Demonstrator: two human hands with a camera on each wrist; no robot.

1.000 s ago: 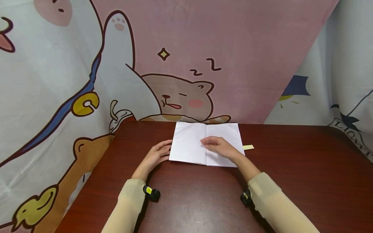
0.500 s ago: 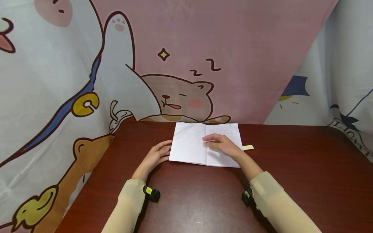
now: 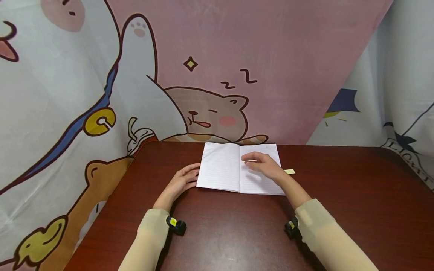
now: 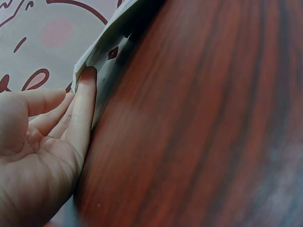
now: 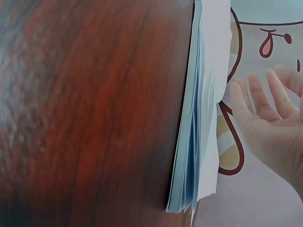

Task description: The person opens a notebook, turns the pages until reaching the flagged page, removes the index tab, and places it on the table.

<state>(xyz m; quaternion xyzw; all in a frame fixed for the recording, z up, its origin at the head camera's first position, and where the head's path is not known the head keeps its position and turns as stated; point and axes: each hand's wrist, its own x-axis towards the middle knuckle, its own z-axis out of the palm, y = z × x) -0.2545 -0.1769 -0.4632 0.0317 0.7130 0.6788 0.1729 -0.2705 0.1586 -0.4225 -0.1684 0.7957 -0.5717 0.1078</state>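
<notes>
An open notebook with lined white pages lies near the table's far edge. At its left edge is my left hand, fingers loosely extended; in the left wrist view one finger touches the underside of the lifted edge. My right hand hovers above the right page, relaxed and holding nothing. Seen from the right wrist, this hand stands apart from the notebook's loosely stacked pages. A pale yellow strip sticks out past the notebook's right side, partly hidden by the right wrist.
The dark red-brown wooden table extends toward me and to both sides. Behind it hangs a cloth printed with cartoon animals. Each wrist carries a small black camera, on the left and on the right.
My right hand has moved to the right and slightly away from me over the right page, with its shadow now apart below it. The left hand and the notebook have stayed put.
</notes>
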